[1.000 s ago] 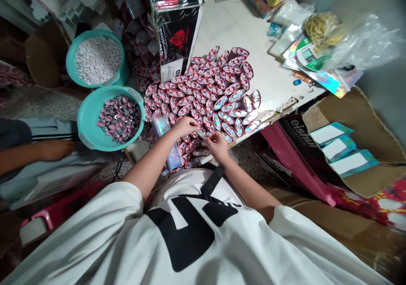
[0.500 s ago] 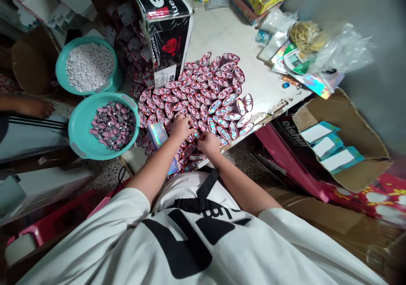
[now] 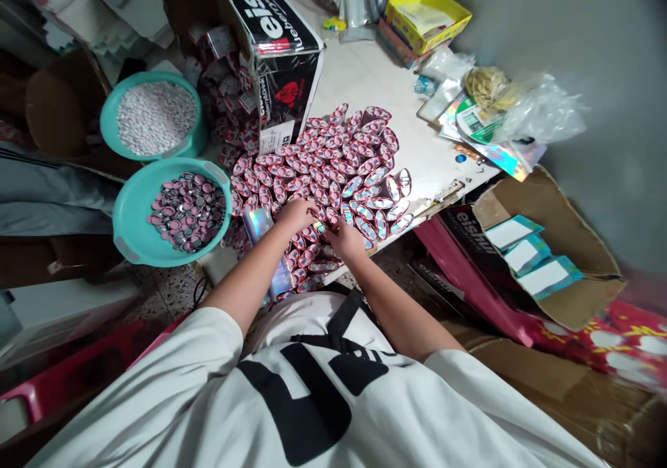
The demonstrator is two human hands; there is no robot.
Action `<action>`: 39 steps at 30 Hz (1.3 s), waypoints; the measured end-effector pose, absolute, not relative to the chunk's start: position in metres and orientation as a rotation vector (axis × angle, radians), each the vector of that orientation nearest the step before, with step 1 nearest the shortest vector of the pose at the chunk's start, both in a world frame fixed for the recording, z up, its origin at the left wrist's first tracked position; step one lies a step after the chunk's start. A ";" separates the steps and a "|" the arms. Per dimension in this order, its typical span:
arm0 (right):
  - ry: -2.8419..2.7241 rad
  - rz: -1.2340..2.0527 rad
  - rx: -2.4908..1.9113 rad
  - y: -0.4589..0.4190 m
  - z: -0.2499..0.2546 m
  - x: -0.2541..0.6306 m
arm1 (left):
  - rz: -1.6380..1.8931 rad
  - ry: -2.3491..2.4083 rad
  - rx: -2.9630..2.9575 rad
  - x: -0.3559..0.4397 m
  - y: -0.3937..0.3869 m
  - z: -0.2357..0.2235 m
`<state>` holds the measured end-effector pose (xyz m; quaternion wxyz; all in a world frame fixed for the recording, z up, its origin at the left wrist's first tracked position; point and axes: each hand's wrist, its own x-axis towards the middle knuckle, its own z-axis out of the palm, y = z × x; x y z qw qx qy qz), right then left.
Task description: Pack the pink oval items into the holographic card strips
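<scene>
The only view is from a camera worn on the person's head, looking forward and steeply down past the white shirt at the near edge to the two hands at close range, with the tabletop reaching far beyond; no second view shares this scene.

I see a white tabletop with a chipped, worn edge toward four o'clock. From its middle, oval-mouthed pink-and-silver packets with red rims stand packed together toward seven o'clock. I have a black printed cardboard box at ten, touching some of them. Near twelve lies a small yellow-green object, beside grey-clear plastic packaging. An orange-pink shallow box sits at one, and shiny holographic sheets at three.
</scene>
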<state>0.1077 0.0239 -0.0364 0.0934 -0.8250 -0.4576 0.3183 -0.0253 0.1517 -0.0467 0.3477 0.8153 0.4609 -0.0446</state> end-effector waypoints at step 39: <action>-1.950 0.866 -1.953 0.000 -0.055 0.131 | -0.112 1.395 2.520 -0.024 0.068 -0.027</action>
